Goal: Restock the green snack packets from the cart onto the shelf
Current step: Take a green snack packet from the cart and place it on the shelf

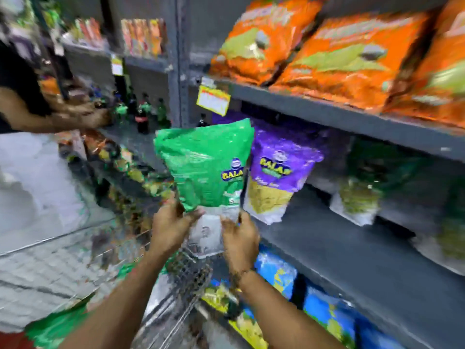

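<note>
I hold a green snack packet (206,167) upright in front of the grey shelf (339,238), just left of a purple packet (279,172). My left hand (171,222) grips its bottom left corner and my right hand (239,235) grips its bottom right. Below my arms is the wire cart (181,278). Another green packet (57,326) lies in it at the lower left. Darker green packets (362,187) stand further right on the same shelf. The frame is blurred.
Orange packets (347,59) fill the shelf above, with a yellow price tag (213,100) on its edge. Blue and yellow packets (284,275) sit on the shelf below. At the left another person's arm (50,117) reaches towards bottles (142,117).
</note>
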Available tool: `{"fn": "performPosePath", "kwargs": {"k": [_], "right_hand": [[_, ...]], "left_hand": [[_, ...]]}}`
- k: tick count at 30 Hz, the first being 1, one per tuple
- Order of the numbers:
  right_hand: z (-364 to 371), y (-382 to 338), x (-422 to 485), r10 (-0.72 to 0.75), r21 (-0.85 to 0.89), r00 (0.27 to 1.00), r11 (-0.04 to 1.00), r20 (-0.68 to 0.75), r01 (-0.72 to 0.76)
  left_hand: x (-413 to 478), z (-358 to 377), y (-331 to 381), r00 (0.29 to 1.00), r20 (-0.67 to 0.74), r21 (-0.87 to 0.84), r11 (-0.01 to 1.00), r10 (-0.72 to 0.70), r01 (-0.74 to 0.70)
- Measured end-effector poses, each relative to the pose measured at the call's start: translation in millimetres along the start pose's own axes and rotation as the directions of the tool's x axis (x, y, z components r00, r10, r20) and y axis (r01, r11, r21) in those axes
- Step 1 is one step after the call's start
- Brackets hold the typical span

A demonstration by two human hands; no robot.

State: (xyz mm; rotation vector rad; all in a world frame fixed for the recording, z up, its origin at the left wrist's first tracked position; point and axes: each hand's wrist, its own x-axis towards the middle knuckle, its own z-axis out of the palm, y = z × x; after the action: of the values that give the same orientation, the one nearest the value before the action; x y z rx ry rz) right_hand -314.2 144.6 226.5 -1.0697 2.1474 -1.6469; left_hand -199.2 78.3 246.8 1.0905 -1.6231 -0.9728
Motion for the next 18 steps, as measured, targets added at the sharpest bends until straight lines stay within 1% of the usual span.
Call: {"fn": "performPosePath", "kwargs": {"k": [3, 6, 7, 9, 10, 13, 18], "right_hand": [[-71.0, 19.2, 7.4, -0.025, -0.051, 0.984, 0.999, -0.179, 0.016], [-126.8, 36.3, 12.7, -0.02, -0.101, 0.948, 0.995, -0.317, -0.013], [-139.6, 39.8, 13.9, -0.007, -0.107, 0.94, 0.994, -0.341, -0.032], [-164.1, 47.5, 19.4, -0.028, -0.13, 0.915, 0.991, -0.403, -0.026], [-172.9, 52.6, 22.9, -0.031, -0.146, 0.901, 0.989, -0.433, -0.036], [-195.6, 70.4, 35.3, 0.068, -0.128, 0.857, 0.98, -0.51, -0.155], [-210.5, 98.6, 45.2, 0.185, -0.075, 0.8, 0.958, -0.571, -0.276]], "left_hand": [[-6.4, 64.5, 35.4, 0.965, 0.227, -0.023, 0.991, 0.131, -0.129], [-12.8, 117.3, 55.5, 0.911, 0.381, -0.086, 0.987, 0.158, -0.135], [-16.8, 131.5, 62.1, 0.897, 0.408, -0.106, 0.985, 0.169, -0.137], [-22.1, 163.3, 72.3, 0.866, 0.467, -0.141, 0.982, 0.18, -0.128], [-23.7, 176.1, 75.7, 0.853, 0.491, -0.133, 0.983, 0.178, -0.129], [-19.2, 215.9, 80.1, 0.808, 0.557, -0.104, 0.981, 0.193, -0.163], [-14.0, 263.3, 78.8, 0.714, 0.671, -0.064, 0.975, 0.199, -0.212]]}}
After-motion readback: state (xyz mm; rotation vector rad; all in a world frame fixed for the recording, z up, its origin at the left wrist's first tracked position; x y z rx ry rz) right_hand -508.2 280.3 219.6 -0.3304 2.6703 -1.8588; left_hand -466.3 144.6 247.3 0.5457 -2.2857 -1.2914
